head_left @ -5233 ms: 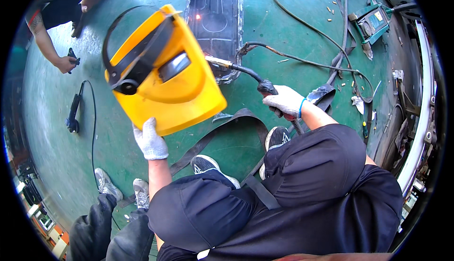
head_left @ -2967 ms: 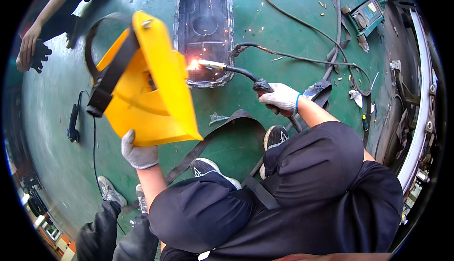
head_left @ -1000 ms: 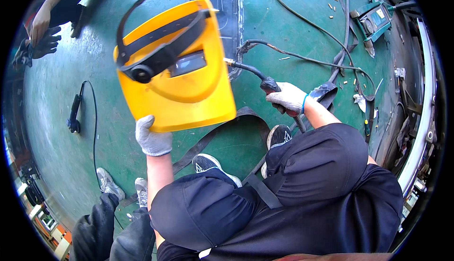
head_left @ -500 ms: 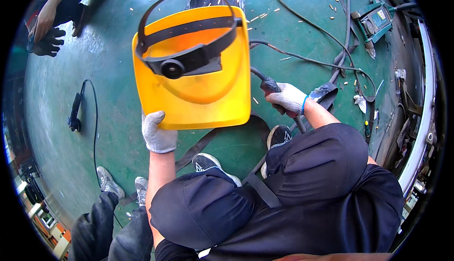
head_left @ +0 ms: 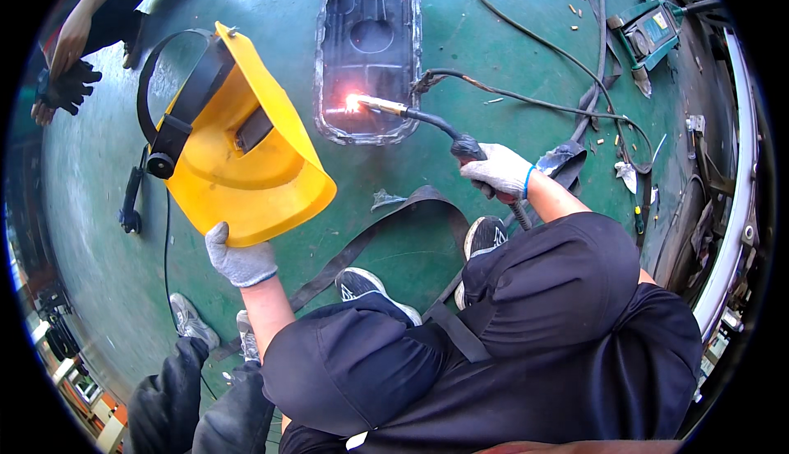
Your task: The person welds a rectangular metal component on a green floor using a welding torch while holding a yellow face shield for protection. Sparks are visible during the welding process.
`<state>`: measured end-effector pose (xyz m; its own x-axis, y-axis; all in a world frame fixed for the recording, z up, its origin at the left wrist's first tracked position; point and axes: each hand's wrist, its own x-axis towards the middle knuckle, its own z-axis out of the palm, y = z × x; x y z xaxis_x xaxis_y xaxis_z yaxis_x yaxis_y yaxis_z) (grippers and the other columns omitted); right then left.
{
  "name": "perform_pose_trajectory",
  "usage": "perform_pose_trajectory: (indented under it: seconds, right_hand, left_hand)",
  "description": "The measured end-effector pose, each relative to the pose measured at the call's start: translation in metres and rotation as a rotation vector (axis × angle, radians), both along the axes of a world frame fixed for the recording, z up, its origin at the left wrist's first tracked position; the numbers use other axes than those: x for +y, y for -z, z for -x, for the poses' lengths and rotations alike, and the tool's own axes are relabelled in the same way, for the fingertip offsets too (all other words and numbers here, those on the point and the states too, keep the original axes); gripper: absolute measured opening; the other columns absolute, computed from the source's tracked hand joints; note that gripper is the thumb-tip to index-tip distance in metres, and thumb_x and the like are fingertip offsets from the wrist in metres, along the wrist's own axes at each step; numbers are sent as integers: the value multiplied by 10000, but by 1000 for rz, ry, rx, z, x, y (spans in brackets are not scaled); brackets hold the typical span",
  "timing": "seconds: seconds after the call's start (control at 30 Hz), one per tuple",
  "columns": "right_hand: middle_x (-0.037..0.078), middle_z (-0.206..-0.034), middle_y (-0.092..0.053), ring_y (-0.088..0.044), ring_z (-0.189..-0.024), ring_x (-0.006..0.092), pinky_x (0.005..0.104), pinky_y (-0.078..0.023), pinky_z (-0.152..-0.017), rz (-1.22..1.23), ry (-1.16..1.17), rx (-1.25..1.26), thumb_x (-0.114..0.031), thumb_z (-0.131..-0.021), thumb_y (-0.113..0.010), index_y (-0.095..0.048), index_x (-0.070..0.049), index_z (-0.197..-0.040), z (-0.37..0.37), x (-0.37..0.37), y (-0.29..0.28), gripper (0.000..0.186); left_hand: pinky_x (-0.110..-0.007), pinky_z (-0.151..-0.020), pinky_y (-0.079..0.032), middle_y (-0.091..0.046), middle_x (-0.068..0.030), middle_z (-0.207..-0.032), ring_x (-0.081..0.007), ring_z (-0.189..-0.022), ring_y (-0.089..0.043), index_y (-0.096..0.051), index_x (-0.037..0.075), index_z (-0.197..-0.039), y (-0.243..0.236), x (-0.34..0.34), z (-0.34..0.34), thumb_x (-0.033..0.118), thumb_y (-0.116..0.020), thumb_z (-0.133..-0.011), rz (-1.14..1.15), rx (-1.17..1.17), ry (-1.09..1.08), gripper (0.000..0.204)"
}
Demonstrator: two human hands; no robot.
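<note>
My left hand [head_left: 238, 255] in a pale knit glove grips the lower edge of a yellow welding mask [head_left: 246, 179] with a black headband, held tilted off to the left. My right hand [head_left: 499, 171], also gloved, is wrapped round the handle of a welding torch [head_left: 436, 124]. The torch's metal nozzle reaches into a dark rectangular metal pan [head_left: 370, 59] on the green floor, and a bright orange-white glow shows at its tip near the pan's lower left.
A co-worker's hands [head_left: 70, 43] hold dark gloves at upper left. Another person's shoe [head_left: 191, 318] is at lower left. A black corded tool [head_left: 130, 203] lies at left. Cables [head_left: 542, 39], a strap [head_left: 423, 195] and a green machine [head_left: 649, 35] lie on the floor [head_left: 509, 142].
My left hand has swung the mask left and down, uncovering the pan and glowing tip. The sparks seen half a second ago above the mask are gone. My right hand has barely moved.
</note>
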<state>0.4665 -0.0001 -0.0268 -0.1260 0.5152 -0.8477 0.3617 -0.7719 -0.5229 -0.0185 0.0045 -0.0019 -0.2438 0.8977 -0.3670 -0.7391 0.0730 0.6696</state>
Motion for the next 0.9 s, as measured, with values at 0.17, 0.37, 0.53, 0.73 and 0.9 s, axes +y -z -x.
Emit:
perform_pose_trajectory:
  seconds: [0.17,0.37,0.53,0.73,0.9]
  right_hand:
    - [32,-812,-637,-612,-626,131,330,-527,-561,0,13,-8,-319,-938,-752,-653,-75,-1076,3,-1,-1,297]
    - [34,-806,-635,-608,-615,135,329,-521,-549,13,22,-14,-310,-937,-752,-649,-72,-1085,5,0,-6,300]
    - [36,-794,-627,-591,-592,135,329,-499,-533,15,34,19,-283,-938,-754,-645,-68,-1085,4,0,-3,283]
    - [34,-786,-618,-581,-582,132,327,-476,-519,23,78,43,-253,-939,-753,-645,-72,-1089,5,-1,-4,259]
    - [24,-771,-605,-570,-576,127,324,-473,-520,38,128,71,-253,-929,-747,-647,-79,-1087,4,-4,-1,255]
  left_hand:
    - [-557,-1210,-449,-603,-174,-1529,-379,-1410,-587,-489,12,-1557,2,-1,-14,185,-616,-920,12,-48,76,672]
    - [-508,-1184,-471,-648,-157,-1460,-358,-1358,-619,-558,-7,-1494,4,8,-49,125,-625,-880,58,-49,212,632]
    - [-498,-1169,-488,-636,-171,-1461,-363,-1345,-626,-534,0,-1516,-8,16,-78,79,-623,-851,14,41,306,675]
    - [-486,-1170,-500,-620,-186,-1476,-372,-1357,-620,-500,-2,-1546,-12,16,-85,29,-627,-809,37,47,301,748]
    - [-487,-1168,-500,-624,-176,-1476,-372,-1354,-624,-505,0,-1544,-17,18,-87,30,-619,-822,0,46,289,732]
